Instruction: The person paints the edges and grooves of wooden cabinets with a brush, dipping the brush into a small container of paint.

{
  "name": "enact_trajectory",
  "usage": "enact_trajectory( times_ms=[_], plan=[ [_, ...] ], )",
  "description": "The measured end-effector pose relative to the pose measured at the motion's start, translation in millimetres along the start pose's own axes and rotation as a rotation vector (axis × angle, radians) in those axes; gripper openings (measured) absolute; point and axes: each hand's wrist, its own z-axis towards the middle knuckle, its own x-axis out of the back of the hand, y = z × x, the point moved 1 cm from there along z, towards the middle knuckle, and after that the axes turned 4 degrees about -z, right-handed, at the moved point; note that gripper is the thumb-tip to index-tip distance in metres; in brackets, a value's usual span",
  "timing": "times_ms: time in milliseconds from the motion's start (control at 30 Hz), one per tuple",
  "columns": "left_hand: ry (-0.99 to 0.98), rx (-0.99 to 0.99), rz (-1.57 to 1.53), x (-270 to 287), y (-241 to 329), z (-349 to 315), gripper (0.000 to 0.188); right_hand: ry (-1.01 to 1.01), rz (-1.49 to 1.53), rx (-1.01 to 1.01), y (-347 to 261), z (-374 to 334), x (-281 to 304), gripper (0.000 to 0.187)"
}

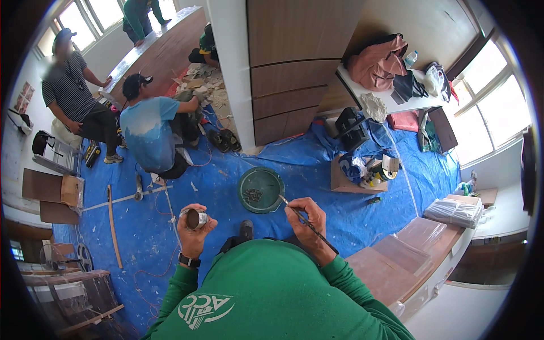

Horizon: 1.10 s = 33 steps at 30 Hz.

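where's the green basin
The basin is near the head view's middle, on the blue tarp, beyond the wearer's shoe and left of the right hand.

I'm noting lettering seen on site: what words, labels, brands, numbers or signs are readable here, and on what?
Green shirt: large white lettering with an emblem, upside down in this view; legible, but not copied here. A smaller line beside it is too small.
Items in the cardboard box: any labels too small to read.
Tin in the left hand: none visible.
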Motion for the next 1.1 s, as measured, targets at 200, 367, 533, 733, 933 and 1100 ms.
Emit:
enact_trajectory(
  times_ms=[200, 367, 533, 733, 933, 1100],
  plan=[
    [0.009, 0.067, 0.005, -111, -33, 8, 0.056, 0.049, -0.138, -0.048, 67, -3, 117, 0.014],
    [-0.005, 0.193, -0.065, -234, -63, 22, 0.060, 0.160, -0.257, -0.276, 181, -30, 230, 0.011],
    [-0.159, 0.289, -0.012, -307, -79, 37, 0.062, 0.260, -0.113, -0.598, 267, -36, 274, 0.010],
    [-0.301, 0.465, 0.128, -352, -130, 107, 0.062, 0.069, -0.120, -0.997, 289, 4, 262, 0.041],
    [-0.407, 0.436, 0.154, -378, -217, 225, 0.066, 0.085, 0.060, -1.201, 369, 45, 196, 0.050],
    [-0.385, 0.408, 0.171, -392, -243, 294, 0.067, 0.124, 0.183, -1.272, 397, 107, 146, 0.050]
  ],
)
